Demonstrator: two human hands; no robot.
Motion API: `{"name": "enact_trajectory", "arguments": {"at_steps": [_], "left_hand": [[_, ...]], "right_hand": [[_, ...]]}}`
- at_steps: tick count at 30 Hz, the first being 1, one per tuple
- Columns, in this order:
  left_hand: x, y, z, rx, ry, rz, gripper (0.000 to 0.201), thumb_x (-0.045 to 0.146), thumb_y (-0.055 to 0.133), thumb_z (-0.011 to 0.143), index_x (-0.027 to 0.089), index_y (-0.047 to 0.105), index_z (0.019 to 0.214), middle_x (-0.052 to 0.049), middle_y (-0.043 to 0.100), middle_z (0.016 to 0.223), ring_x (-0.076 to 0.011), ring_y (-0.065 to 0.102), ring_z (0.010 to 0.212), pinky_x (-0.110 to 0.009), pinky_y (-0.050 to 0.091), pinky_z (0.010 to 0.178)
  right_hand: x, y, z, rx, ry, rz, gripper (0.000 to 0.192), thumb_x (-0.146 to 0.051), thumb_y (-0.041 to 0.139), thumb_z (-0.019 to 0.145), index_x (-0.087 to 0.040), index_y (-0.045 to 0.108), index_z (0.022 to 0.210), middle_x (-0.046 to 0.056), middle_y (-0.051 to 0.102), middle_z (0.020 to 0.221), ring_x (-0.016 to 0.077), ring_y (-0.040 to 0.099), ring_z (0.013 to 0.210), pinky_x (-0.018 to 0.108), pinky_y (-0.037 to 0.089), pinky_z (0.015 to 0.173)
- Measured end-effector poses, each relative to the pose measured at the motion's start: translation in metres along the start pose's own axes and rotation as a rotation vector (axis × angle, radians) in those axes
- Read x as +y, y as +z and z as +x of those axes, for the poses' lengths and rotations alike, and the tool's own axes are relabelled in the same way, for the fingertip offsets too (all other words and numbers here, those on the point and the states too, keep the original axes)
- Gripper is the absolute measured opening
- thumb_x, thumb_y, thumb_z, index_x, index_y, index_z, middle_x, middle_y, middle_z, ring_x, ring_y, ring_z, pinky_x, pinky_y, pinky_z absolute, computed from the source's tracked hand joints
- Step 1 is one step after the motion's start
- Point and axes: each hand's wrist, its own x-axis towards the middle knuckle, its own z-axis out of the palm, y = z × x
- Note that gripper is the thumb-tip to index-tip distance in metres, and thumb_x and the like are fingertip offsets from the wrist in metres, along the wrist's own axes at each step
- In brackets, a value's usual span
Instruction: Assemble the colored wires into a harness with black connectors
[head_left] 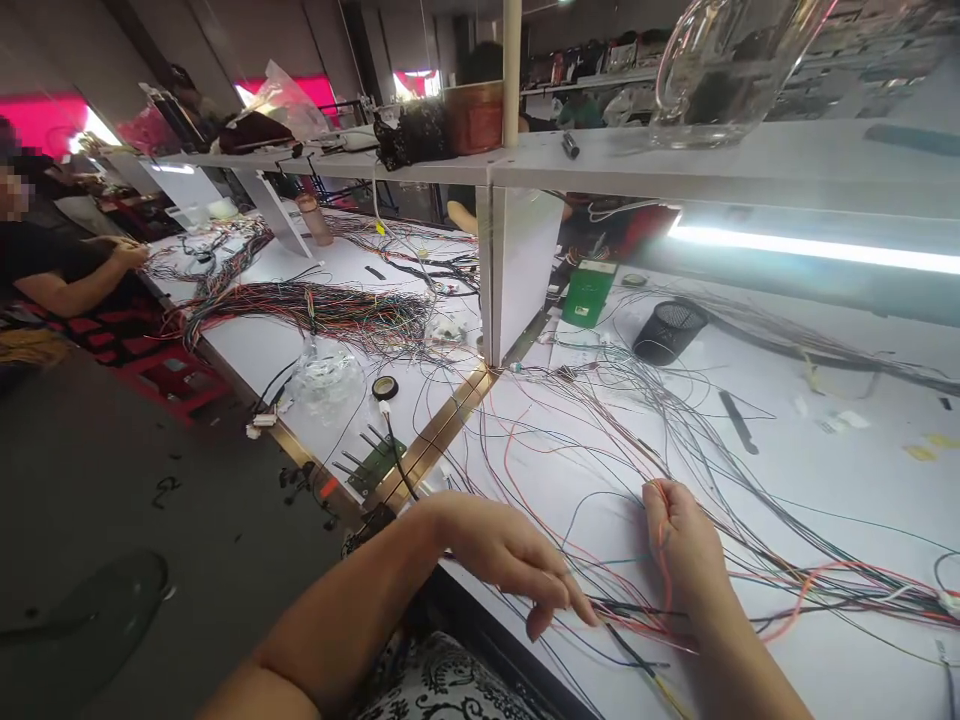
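We see our left hand point(510, 555) lying low over the near edge of the white table point(840, 470), fingers bent and drawn together, their tips touching a flat run of thin wires point(637, 610); whether any strand is truly pinched there we cannot tell, since the fingers cover the contact. Our right hand point(686, 545) is just beside it to the right, closed on an orange wire point(664, 535) that passes up through the fingers, though the fingertips themselves face away from us. The wire bundle fans out to the right and far across the table, and its right end is cut off by the frame.

Farther off, a black mesh cup point(667, 332) lies tipped on its side, with a green circuit board point(589, 293) to its left. A second, smaller board point(375, 462) sits near the brass strip between tables. At far left a co-worker's hand point(129, 255) works at another tangle; the face is blurred. On the shelf above, a clear glass jug point(720, 70) is partly cropped.
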Motion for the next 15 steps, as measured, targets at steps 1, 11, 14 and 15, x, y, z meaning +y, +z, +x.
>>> {"name": "enact_trajectory", "arguments": {"at_steps": [1, 11, 14, 15], "left_hand": [[0.001, -0.008, -0.010, -0.062, 0.061, -0.062, 0.024, 0.037, 0.081, 0.064, 0.020, 0.076, 0.081, -0.003, 0.065, 0.056, -0.0188, 0.057, 0.047, -0.031, 0.045, 0.048], [-0.039, -0.081, -0.048, 0.752, 0.472, -0.707, 0.029, 0.033, 0.057, 0.090, 0.013, 0.065, 0.109, -0.010, 0.069, 0.084, -0.0120, 0.058, 0.064, -0.026, 0.049, 0.065], [-0.051, -0.073, -0.050, 0.783, 0.426, -0.562, 0.037, 0.039, 0.057, 0.089, 0.012, 0.062, 0.113, -0.012, 0.069, 0.088, -0.0139, 0.060, 0.067, -0.029, 0.049, 0.069], [-0.054, -0.069, -0.051, 0.784, 0.410, -0.491, 0.040, 0.041, 0.057, 0.089, 0.011, 0.061, 0.114, -0.012, 0.070, 0.089, -0.0142, 0.060, 0.067, -0.029, 0.048, 0.070]], "right_hand": [[-0.001, -0.002, 0.001, -0.012, 0.006, -0.004, 0.037, -0.053, 0.034, 0.087, -0.022, 0.054, 0.090, 0.006, 0.063, 0.075, 0.0246, 0.058, 0.071, 0.033, 0.040, 0.063], [0.001, -0.025, 0.023, -0.081, -0.280, -0.148, 0.074, -0.062, 0.056, 0.075, -0.021, 0.044, 0.135, 0.010, 0.058, 0.103, 0.0264, 0.058, 0.092, 0.038, 0.047, 0.076], [-0.023, -0.035, 0.021, -0.082, -0.481, -0.226, 0.070, -0.062, 0.057, 0.074, -0.024, 0.050, 0.133, 0.014, 0.053, 0.124, 0.0324, 0.053, 0.110, 0.044, 0.047, 0.083], [-0.039, -0.036, 0.016, -0.066, -0.515, -0.216, 0.061, -0.060, 0.054, 0.078, -0.025, 0.055, 0.128, 0.013, 0.052, 0.129, 0.0323, 0.053, 0.111, 0.043, 0.049, 0.080]]}}
